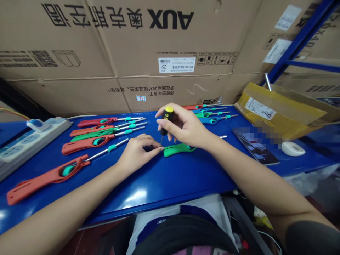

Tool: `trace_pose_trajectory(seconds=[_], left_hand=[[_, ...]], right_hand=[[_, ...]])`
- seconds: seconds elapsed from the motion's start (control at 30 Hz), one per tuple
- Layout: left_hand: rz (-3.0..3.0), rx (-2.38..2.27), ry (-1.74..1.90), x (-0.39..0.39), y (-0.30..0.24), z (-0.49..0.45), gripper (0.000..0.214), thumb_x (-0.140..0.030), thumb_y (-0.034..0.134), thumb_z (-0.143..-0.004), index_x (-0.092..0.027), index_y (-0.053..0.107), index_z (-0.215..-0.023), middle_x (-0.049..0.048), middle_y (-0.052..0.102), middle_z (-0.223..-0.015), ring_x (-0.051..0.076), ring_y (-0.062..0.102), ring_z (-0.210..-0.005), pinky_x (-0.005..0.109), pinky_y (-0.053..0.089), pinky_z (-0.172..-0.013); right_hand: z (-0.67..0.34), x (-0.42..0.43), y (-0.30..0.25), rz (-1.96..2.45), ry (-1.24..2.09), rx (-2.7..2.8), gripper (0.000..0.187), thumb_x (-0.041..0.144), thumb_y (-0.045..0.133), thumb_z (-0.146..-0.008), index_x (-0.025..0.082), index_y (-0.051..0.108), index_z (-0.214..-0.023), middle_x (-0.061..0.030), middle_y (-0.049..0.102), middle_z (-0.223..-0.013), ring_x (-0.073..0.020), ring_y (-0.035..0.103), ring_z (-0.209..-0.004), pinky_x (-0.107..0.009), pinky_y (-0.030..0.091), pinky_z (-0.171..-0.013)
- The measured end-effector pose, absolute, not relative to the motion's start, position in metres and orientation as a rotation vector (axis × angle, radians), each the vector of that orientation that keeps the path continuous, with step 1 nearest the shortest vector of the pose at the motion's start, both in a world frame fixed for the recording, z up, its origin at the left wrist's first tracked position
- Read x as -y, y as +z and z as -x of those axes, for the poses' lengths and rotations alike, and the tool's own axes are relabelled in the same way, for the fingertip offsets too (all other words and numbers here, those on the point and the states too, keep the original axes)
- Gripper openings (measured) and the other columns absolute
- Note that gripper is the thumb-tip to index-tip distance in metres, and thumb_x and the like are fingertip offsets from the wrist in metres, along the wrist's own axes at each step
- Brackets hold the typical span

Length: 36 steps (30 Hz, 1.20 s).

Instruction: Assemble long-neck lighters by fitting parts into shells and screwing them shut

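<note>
Screwdriver point(168, 120) is standing near-upright in right hand point(186, 126), fingers wrapping its handle, tip pointing down just beside the left end of green lighter point(176, 150). Lighter is lying on blue table point(183, 180), long axis running roughly left-right, just right of left hand point(136, 150), whose fingertips are sitting nearer that end. Left thumb and forefinger are bunching at shaft tip; can't tell if they're gripping anything. Yellow-taped box point(285, 111) is sitting far right, contents not showing.
</note>
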<state>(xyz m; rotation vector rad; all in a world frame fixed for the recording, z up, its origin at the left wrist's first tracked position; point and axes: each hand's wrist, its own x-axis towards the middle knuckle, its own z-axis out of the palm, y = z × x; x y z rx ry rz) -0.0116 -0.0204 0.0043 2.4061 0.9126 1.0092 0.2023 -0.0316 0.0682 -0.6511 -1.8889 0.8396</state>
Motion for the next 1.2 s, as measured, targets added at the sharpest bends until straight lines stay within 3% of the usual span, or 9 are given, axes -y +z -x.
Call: trace_pose_trajectory(seconds=[0.07,0.2,0.27,0.37,0.6,1.2], left_hand=[[-2.414,-0.875,0.992,0.021,0.004,0.011,0.017,-0.037,0.078,-0.089,-0.020,0.080,-0.091,0.0023,0.076,-0.087,0.017,0.067,-0.080,0.030,0.055,-0.075],[-2.447,-0.846,0.874,0.024,0.005,0.009,0.048,-0.047,0.083,-0.083,-0.021,0.072,-0.122,0.0040,0.074,-0.109,0.019,0.068,-0.093,0.034,0.057,-0.087],[-2.482,-0.822,0.797,0.025,0.005,0.008,0.053,-0.049,0.082,-0.084,-0.022,0.069,-0.127,0.0051,0.073,-0.116,0.021,0.068,-0.101,0.037,0.056,-0.092],[-2.542,-0.762,0.748,0.024,0.004,0.007,0.048,-0.044,0.081,-0.086,-0.019,0.070,-0.125,0.0069,0.074,-0.118,0.023,0.067,-0.108,0.040,0.054,-0.098],[-2.576,-0.675,0.764,0.022,0.002,0.006,0.034,-0.034,0.078,-0.090,-0.016,0.072,-0.119,0.0077,0.075,-0.112,0.022,0.068,-0.104,0.038,0.053,-0.096],[-2.572,-0.689,0.743,0.022,0.003,0.007,0.033,-0.038,0.076,-0.091,-0.019,0.073,-0.118,0.0080,0.074,-0.112,0.023,0.067,-0.104,0.040,0.054,-0.097]], right_hand=[[-0.205,0.030,0.063,0.655,0.819,1.822,0.035,0.052,0.064,-0.098,0.020,0.055,-0.109,0.0029,0.067,-0.083,-0.0057,0.059,-0.050,-0.020,0.048,-0.048],[-0.213,0.030,0.062,0.658,0.725,1.687,0.032,0.050,0.064,-0.099,0.021,0.056,-0.107,0.0031,0.066,-0.078,-0.0067,0.057,-0.051,-0.021,0.049,-0.049],[-0.215,0.029,0.064,0.658,0.673,1.627,0.030,0.051,0.063,-0.099,0.022,0.056,-0.103,0.0034,0.064,-0.073,-0.0092,0.061,-0.057,-0.022,0.051,-0.053],[-0.214,0.028,0.062,0.662,0.638,1.584,0.030,0.052,0.062,-0.099,0.023,0.056,-0.101,0.0032,0.062,-0.070,-0.0124,0.064,-0.064,-0.024,0.052,-0.056],[-0.206,0.030,0.050,0.642,0.667,1.633,0.031,0.054,0.063,-0.099,0.023,0.059,-0.105,0.0033,0.064,-0.073,-0.0111,0.064,-0.065,-0.022,0.051,-0.056],[-0.204,0.037,0.050,0.683,0.666,1.711,0.033,0.054,0.061,-0.099,0.023,0.058,-0.111,0.0024,0.065,-0.077,-0.0124,0.064,-0.067,-0.025,0.049,-0.057]])
